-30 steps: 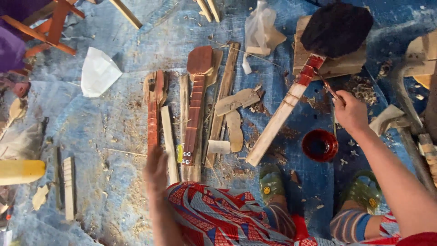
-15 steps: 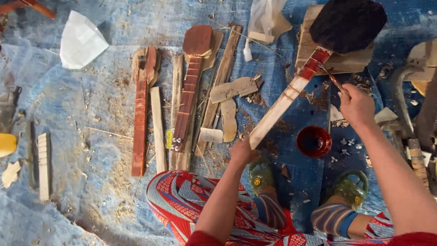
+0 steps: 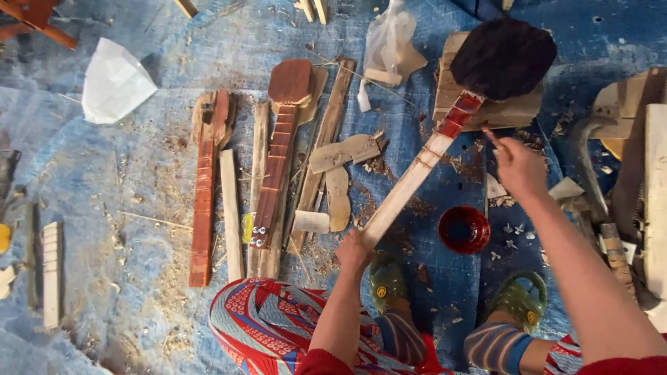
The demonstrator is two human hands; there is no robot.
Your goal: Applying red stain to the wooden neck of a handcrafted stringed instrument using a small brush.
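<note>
Your left hand grips the pale neck end; right hand pinches a thin brush, tip hidden. Red paint bowl sits just beside; wood offcuts crowd the left.

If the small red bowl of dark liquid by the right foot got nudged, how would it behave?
The red bowl looks small and shallow, so it would probably slide or tip easily. It seems filled with dark liquid, so a knock would likely spill it onto the blue tarp. It stands free, below the right hand.
</note>
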